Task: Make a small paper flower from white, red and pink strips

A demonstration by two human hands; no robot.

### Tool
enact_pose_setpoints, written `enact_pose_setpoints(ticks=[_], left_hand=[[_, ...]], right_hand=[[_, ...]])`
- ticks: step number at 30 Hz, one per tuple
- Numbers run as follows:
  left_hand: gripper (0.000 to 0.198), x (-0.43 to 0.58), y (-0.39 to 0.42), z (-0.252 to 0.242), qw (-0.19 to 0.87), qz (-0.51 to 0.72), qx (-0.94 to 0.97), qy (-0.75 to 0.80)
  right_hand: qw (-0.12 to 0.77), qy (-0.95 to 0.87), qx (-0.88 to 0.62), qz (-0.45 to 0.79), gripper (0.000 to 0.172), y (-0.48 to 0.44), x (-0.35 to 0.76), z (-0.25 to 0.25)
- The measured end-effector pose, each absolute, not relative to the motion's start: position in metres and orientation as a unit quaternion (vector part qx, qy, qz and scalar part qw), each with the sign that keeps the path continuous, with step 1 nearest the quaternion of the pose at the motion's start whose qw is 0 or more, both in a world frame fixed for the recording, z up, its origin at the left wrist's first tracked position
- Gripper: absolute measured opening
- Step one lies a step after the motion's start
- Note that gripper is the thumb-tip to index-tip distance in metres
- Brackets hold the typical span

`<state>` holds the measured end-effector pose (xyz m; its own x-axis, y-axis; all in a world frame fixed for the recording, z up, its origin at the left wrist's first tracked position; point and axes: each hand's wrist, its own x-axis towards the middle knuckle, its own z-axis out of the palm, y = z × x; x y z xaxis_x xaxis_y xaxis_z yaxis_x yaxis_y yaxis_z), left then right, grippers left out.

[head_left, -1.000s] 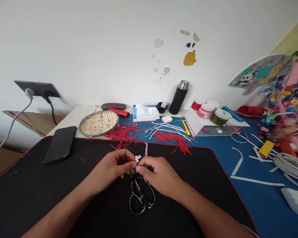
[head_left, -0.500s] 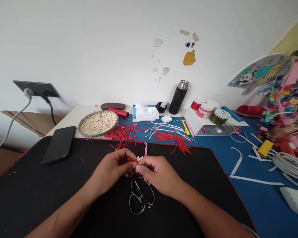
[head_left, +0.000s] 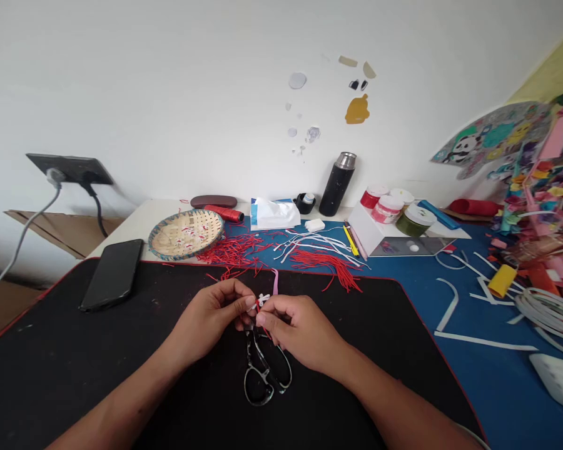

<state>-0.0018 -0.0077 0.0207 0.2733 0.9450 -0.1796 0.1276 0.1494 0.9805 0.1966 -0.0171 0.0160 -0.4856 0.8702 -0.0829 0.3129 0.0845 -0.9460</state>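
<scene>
Above the black mat, my left hand (head_left: 223, 310) pinches a small white looped cord piece (head_left: 263, 300) at its left side. My right hand (head_left: 293, 322) is closed on a red cord (head_left: 258, 307) that crosses the white piece; a red end hangs below the fingers. Both sets of fingertips are close together. Directly beneath them lie black-and-silver scissors (head_left: 266, 374), whose blades are mostly hidden by my hands. Just behind the fingers is a pink strip (head_left: 275, 281).
Red cords (head_left: 331, 265) and white cords (head_left: 316, 242) lie behind the mat (head_left: 356, 312). A woven basket (head_left: 186, 234) and a phone (head_left: 112, 275) are at left. A black flask (head_left: 338, 184), yellow cutter (head_left: 350, 241) and jars (head_left: 387, 209) stand or lie further back.
My left fingers have shifted slightly left and away from the right fingertips, so more of the white loops shows between my hands. My right hand has barely moved.
</scene>
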Motion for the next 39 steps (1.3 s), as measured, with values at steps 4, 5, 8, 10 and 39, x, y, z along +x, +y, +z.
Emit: enact_pose_setpoints(ticks=[4,5,8,10,39], left_hand=[[0.030,-0.001,-0.008,0.020,0.559,0.355,0.552,0.507],[0.030,-0.001,-0.008,0.020,0.553,0.354,0.553,0.513],[0.028,-0.001,-0.008,0.018,0.530,0.353,0.564,0.526],[0.027,-0.001,-0.008,0.016,0.512,0.353,0.575,0.531],[0.021,-0.004,-0.011,0.014,0.478,0.492,0.551,0.476]], right_hand=[[0.279,-0.703,-0.424,0.498,0.019,-0.018,0.197,0.018],[0.282,-0.708,-0.422,0.491,0.019,-0.018,0.196,0.018],[0.283,-0.715,-0.427,0.475,0.020,-0.018,0.196,0.015],[0.283,-0.716,-0.430,0.472,0.021,-0.018,0.194,0.013],[0.257,-0.612,-0.391,0.638,0.021,-0.015,0.195,0.009]])
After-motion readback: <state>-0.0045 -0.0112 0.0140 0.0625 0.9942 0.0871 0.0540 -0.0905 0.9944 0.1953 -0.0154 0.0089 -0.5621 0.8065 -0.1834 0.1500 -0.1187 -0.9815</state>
